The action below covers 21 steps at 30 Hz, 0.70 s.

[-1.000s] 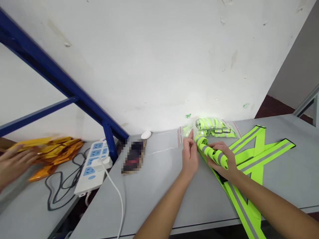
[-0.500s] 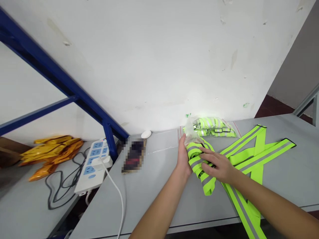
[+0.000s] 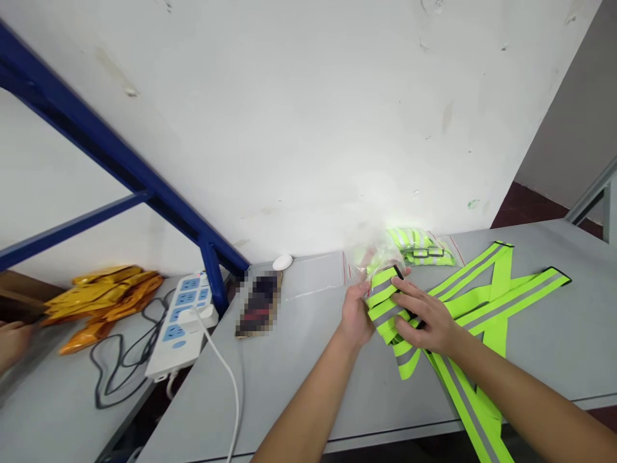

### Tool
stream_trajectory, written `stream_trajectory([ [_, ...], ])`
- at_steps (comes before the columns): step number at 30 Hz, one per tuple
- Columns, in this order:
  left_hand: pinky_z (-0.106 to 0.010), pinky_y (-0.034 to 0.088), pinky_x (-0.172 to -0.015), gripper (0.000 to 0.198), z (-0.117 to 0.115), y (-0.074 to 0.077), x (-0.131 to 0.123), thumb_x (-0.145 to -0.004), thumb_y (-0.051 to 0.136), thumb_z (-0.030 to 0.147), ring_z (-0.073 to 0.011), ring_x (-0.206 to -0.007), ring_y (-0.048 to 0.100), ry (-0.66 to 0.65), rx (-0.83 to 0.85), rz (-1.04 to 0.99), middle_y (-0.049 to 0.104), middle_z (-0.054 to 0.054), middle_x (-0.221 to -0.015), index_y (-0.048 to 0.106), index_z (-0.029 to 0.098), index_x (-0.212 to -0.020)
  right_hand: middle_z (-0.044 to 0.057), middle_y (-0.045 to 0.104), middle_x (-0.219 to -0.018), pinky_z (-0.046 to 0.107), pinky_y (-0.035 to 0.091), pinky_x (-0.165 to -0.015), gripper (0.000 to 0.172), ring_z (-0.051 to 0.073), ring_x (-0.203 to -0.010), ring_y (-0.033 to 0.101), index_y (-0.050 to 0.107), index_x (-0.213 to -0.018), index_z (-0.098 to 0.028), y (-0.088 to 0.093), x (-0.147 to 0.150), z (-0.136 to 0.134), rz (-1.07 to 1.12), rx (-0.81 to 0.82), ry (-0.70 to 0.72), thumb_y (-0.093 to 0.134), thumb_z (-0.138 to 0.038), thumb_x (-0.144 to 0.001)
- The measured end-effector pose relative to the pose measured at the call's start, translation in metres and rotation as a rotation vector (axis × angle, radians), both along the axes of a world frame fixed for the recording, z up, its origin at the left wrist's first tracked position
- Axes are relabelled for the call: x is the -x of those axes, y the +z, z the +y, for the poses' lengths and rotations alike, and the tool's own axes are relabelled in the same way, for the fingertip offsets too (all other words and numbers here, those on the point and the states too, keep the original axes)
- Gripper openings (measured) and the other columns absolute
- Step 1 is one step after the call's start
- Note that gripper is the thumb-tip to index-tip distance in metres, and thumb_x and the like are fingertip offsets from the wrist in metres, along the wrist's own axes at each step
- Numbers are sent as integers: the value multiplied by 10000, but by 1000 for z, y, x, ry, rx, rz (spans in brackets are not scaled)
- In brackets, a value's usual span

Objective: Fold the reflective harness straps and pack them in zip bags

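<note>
My left hand (image 3: 355, 314) is closed on the left side of a folded bundle of neon-green reflective strap (image 3: 384, 301), and it seems also to pinch the mouth of a clear plastic bag (image 3: 373, 254) that rises blurred above the bundle. My right hand (image 3: 424, 313) presses on the bundle from the right, fingers curled over it. A tail of the strap (image 3: 407, 360) hangs out below the hands. Spread flat on the grey table (image 3: 299, 379) to the right lies another neon-green reflective strap vest (image 3: 501, 292). Behind the hands sits a sealed bag of folded green straps (image 3: 424, 247).
A phone (image 3: 259, 303) and a small white round object (image 3: 282, 262) lie left of the hands. A white power strip (image 3: 183, 315) with cables and yellow packets (image 3: 101, 299) rest on the lower left table. Another person's hand (image 3: 12, 341) shows at the left edge. A blue frame post (image 3: 212, 276) stands nearby.
The strap bundle was gathered and folded tighter between both hands, and the clear bag was lifted up over it. The other person's hand left, then came back at the left edge.
</note>
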<state>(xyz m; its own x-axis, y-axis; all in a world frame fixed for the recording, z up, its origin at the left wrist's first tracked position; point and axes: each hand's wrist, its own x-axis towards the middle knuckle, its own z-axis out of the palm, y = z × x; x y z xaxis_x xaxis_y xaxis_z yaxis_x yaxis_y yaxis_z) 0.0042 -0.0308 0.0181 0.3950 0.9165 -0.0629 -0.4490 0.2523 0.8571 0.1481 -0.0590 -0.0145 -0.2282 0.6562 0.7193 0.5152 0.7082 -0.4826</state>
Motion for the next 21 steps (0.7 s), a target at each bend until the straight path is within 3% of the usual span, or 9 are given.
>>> stream_trajectory([
  [5,-415,494,-799,636,3,-3,7,-714,518,565,-318,-1000,627,-120,5,-1,687,-113,-1069,557,182,-1220,13,744,-903,399,532,-971,154,243,-1140,616,619,-738,-288,-6,-4,4,12,-10,13,566,-155,-795],
  [9,-390,483,-843,703,10,-3,20,-718,607,634,-299,-1037,620,-220,-37,68,673,-110,-1116,526,201,-1266,21,733,-983,355,552,-932,141,235,-1193,579,637,-787,-282,-15,-8,3,2,14,121,585,-153,-807],
  [12,-408,482,-849,699,13,-2,22,-753,541,644,-295,-1038,627,-223,-4,48,667,-111,-1135,493,212,-1300,18,725,-1023,370,532,-957,146,234,-1209,565,640,-792,-285,-16,-6,2,-2,58,202,600,-145,-793],
  [17,-419,484,-844,595,17,-6,18,-758,465,438,-291,-1013,638,-249,62,-53,670,-113,-1130,503,186,-1296,29,721,-1050,360,543,-927,195,218,-1176,594,640,-938,-281,-15,-2,2,33,72,132,542,-154,-827],
  [21,-410,478,-848,580,23,-16,23,-776,453,423,-277,-969,649,-308,127,-21,686,-108,-1088,509,186,-1301,26,686,-1155,378,511,-969,258,207,-1194,582,613,-1052,-289,-15,-6,1,25,111,95,522,-158,-850],
])
